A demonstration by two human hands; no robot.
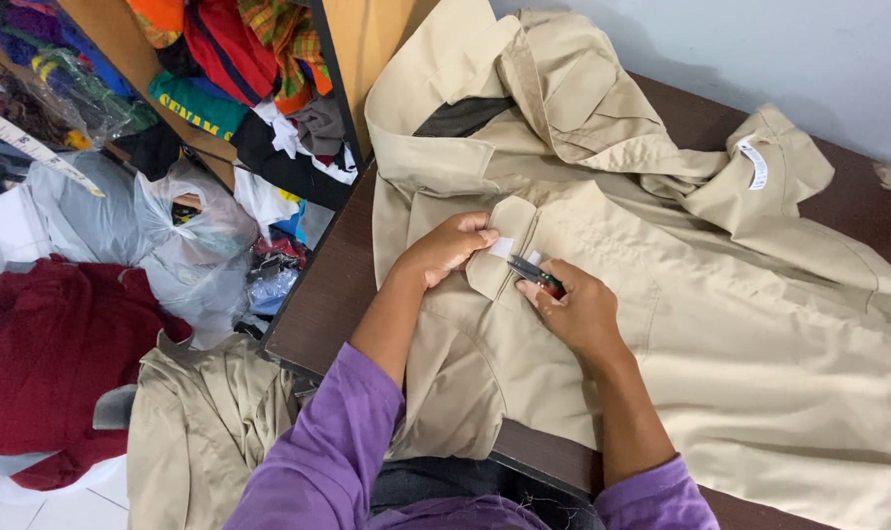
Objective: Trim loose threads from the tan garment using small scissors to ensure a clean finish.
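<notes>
A beige shirt (720,324) lies spread over a dark brown table (318,304). My left hand (445,250) presses down on its pocket flap (509,250), fingertips beside a small white patch (501,247) on the flap. My right hand (578,309) grips a small thread snipper (534,272) with a red and green handle, its blades pointing at the flap's edge next to the patch. Purple sleeves cover both my forearms.
A white label (755,165) shows on the shirt's bunched far part. Left of the table stand a wooden shelf with colourful folded clothes (239,59), plastic bags (185,240), a dark red cloth (53,353) and another beige garment (205,432). A pale wall runs behind.
</notes>
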